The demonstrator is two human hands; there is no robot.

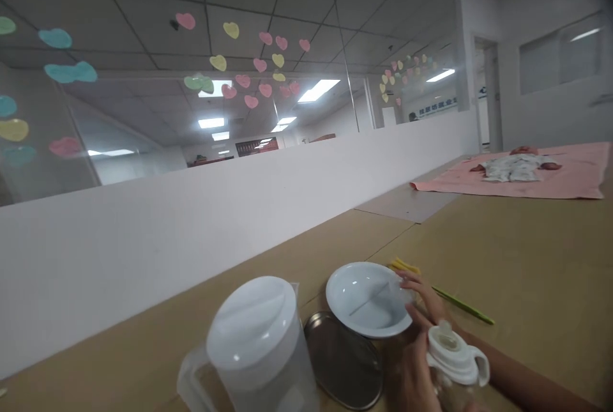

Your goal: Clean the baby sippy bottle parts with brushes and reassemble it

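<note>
My left hand (pixel 416 370) is wrapped round a baby bottle (pixel 457 361) with a white collar, a side handle and a pale teat on top. Beyond the bottle, my right hand (pixel 424 294) reaches over the right rim of a white bowl (pixel 352 316). Its fingers are curved round a blurred, clear piece (pixel 398 292), perhaps a cover. A thin pale line runs from there across the inside of the bowl. My left hand's fingers are partly hidden at the bottom edge.
A lidded plastic pitcher (pixel 258 342) stands at left, beside an oval metal tray (pixel 342 361). Behind my right hand lie a yellow item (pixel 405 265) and a green stick (pixel 462 305). A baby doll (pixel 517 166) rests on a pink cloth (pixel 445 185) at far right. A white wall (pixel 287 201) borders the table.
</note>
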